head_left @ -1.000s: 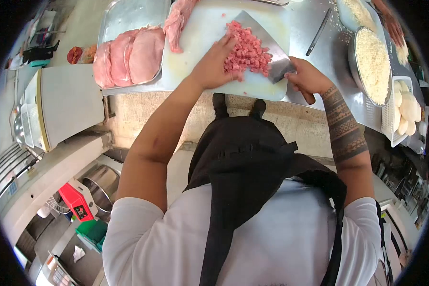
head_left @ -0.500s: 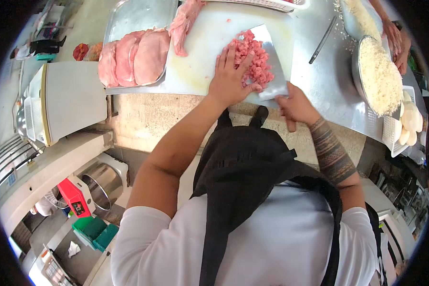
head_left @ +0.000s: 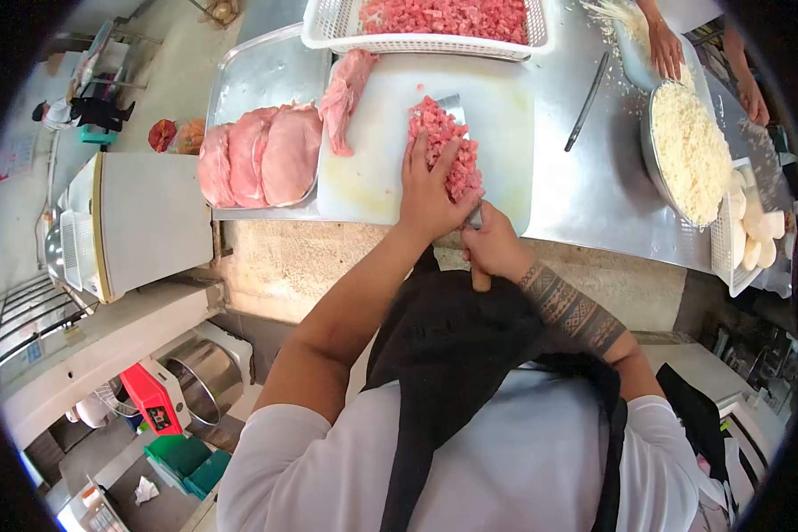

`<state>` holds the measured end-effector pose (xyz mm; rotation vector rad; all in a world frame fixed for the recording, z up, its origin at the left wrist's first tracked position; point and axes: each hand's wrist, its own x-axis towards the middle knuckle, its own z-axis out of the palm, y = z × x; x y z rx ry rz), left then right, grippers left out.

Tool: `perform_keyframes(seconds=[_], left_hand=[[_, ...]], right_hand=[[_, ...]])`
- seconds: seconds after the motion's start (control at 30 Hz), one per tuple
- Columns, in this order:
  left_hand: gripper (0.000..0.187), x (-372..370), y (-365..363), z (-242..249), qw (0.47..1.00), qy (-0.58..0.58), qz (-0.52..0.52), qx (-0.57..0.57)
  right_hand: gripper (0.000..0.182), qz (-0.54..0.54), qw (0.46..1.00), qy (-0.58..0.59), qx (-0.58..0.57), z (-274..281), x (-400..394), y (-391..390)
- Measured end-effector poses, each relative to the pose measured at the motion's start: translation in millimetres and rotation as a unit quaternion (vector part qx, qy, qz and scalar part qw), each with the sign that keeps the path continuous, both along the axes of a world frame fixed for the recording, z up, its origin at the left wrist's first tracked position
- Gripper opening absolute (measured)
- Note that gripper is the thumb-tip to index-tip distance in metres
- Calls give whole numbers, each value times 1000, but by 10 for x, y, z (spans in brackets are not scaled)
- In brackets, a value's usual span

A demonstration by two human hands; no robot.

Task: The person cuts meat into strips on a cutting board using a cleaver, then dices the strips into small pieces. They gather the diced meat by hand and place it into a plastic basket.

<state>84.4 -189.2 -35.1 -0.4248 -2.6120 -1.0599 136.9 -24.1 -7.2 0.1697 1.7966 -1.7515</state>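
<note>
My left hand (head_left: 432,195) lies with fingers spread over a heap of diced pink meat (head_left: 443,133) on a white cutting board (head_left: 505,151). In my right hand (head_left: 498,241) is a cleaver (head_left: 450,105), gripped by its wooden handle, which points down toward my apron. Its broad blade lies flat under the heap; most of it is hidden by meat and my left hand. To the left, a long strip of raw meat (head_left: 347,99) rests across the board's edge. Beyond the board stands a white perforated basket (head_left: 416,44) of diced meat.
Large raw meat slabs (head_left: 261,155) lie on a metal tray (head_left: 270,66) at left. A thin dark rod (head_left: 587,102) lies right of the board. Farther right are a bowl of pale shreds (head_left: 690,146), peeled pale vegetables (head_left: 755,226) and a co-worker's hands (head_left: 665,49).
The cleaver has swung from the heap's right side to lie more beneath it, its handle drawn left and nearer my body. The view has shifted, showing more of the basket.
</note>
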Motion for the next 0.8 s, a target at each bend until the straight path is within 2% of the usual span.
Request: perform_keyframes(seconds=[0.1, 0.23, 0.3, 0.37, 0.4, 0.43, 0.53, 0.57, 0.67, 0.7, 0.73, 0.8], left_hand=[[94, -20, 21, 188, 999, 21, -27, -1], [92, -283, 86, 663, 996, 77, -38, 2], [90, -640, 124, 878, 991, 130, -37, 17], [88, -1219, 158, 1061, 985, 165, -35, 26], [88, -1559, 185, 1104, 982, 182, -35, 31], [86, -1902, 223, 1121, 982, 187, -29, 31], [81, -2790, 321, 1133, 980, 199, -18, -1], [79, -2998, 327, 1086, 980, 199, -15, -18], [72, -3460, 209, 844, 980, 132, -91, -115], [69, -3464, 166, 834, 980, 155, -95, -85], [66, -3390, 113, 839, 978, 178, -98, -54], [60, -3074, -84, 801, 973, 200, -109, -30]], right_hand=[[39, -27, 999, 44, 17, 231, 72, 18], [39, -50, 994, 84, 45, 518, -85, 66], [38, -57, 993, 97, 44, 806, -389, 105], [35, -47, 986, 129, 98, 1155, -957, 124], [27, -36, 986, 144, 75, 1246, -1258, 188], [21, -47, 988, 140, 45, 1263, -1561, 230], [24, -30, 985, 165, 29, 1103, -1989, 433], [26, -20, 987, 152, 39, 1027, -1893, 502], [35, -3, 991, 82, 109, 809, -1081, 654], [40, -22, 993, 59, 105, 623, -702, 732], [31, -60, 991, 35, 111, 720, -351, 679], [22, -146, 988, 11, 50, 441, 341, 758]])
